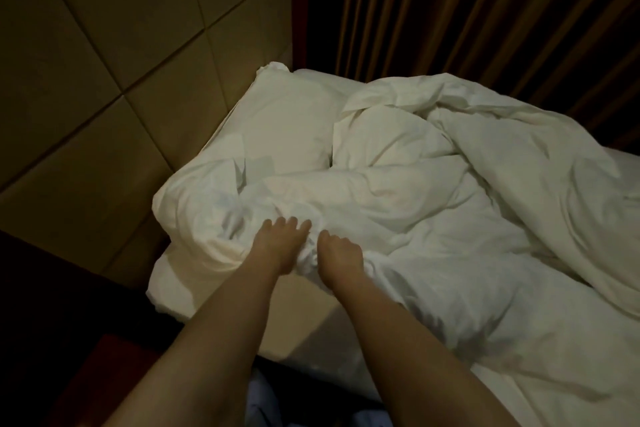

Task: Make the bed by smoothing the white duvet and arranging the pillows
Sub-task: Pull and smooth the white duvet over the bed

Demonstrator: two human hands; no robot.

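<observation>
A padded panelled headboard point(104, 62) at left; brown pleated curtains point(485, 3) hang behind the bed

Dim, warm light is falling across the room. A padded headboard wall point(114, 55) of large tan panels is filling the upper left, its seams running diagonally. Brown pleated curtains point(485, 3) are hanging at upper right, a dark reddish vertical strip point(299, 3) standing between them and the panels. A dark reddish-brown wooden surface point(114, 367), perhaps a nightstand, is showing at lower left beside the bed, mostly in shadow.
</observation>
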